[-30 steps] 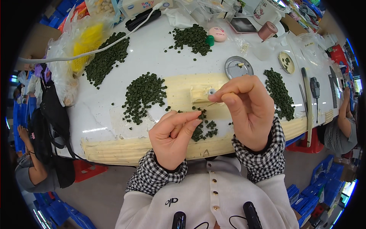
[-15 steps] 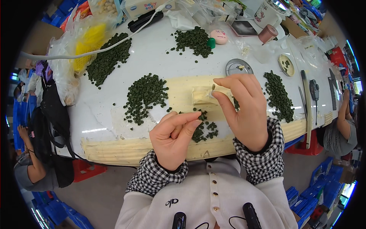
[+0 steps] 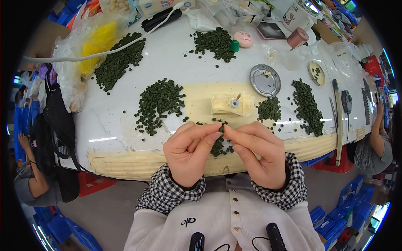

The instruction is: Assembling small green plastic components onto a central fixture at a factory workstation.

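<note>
My left hand (image 3: 184, 154) pinches a small dark green piece (image 3: 222, 129) between thumb and index finger. At the same spot, the fingertips of my right hand (image 3: 261, 154) are closed on it from the other side. Below and behind the fingers lies a small heap of dark green round pieces (image 3: 219, 147), partly hidden. Just beyond my hands a tape-wrapped block (image 3: 224, 105) sits on the table, with a thin brownish stick (image 3: 238, 96) standing up from a whitish fitting at its right part. Right of the block is another small heap of green pieces (image 3: 269, 108).
Larger heaps of green pieces lie at left (image 3: 159, 106), far left (image 3: 119, 60), back (image 3: 213, 45) and right (image 3: 307, 108). A round metal lid (image 3: 265, 85) and a small dish (image 3: 317, 73) stand back right. A white cable (image 3: 104, 55) crosses the far left. Tools (image 3: 346, 106) lie right.
My right hand has left the stick on the block and come down left to meet my left hand at the green piece. My left hand has barely moved.
</note>
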`<state>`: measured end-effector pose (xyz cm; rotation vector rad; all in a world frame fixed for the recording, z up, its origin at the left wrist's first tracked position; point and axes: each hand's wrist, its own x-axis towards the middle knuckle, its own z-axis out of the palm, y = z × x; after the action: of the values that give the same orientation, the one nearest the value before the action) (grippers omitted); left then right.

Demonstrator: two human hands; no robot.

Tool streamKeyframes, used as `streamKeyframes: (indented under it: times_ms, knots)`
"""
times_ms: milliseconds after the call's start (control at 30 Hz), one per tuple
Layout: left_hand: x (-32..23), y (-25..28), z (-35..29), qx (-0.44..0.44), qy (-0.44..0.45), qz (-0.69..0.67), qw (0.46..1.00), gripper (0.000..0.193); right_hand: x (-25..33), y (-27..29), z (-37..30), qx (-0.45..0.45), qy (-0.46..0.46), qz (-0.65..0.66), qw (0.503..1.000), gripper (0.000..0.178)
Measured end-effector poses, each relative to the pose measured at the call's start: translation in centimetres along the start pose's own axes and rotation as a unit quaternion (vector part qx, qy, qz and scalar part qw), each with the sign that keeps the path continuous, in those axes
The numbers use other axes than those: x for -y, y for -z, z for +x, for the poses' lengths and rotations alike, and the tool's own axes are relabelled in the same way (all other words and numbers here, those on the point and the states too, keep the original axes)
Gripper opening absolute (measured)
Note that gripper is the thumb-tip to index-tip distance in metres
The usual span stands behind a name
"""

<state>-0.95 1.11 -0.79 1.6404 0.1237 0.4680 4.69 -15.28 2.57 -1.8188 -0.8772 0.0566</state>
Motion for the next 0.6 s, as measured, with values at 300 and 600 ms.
streamKeyframes:
  times_ms: [300, 600]
  knots:
    - [0.4, 0.0, -0.2, 0.018, 0.013, -0.012, 1.000, 0.022, -1.0, 0.1, -0.3, 0.024, -0.017, 0.065, 0.997, 0.033]
    - [0.1, -0.3, 0.0, 0.010, 0.042, -0.043, 0.998, 0.020, -1.2, -0.2, -0.6, 0.010, -0.044, 0.115, 0.992, 0.031]
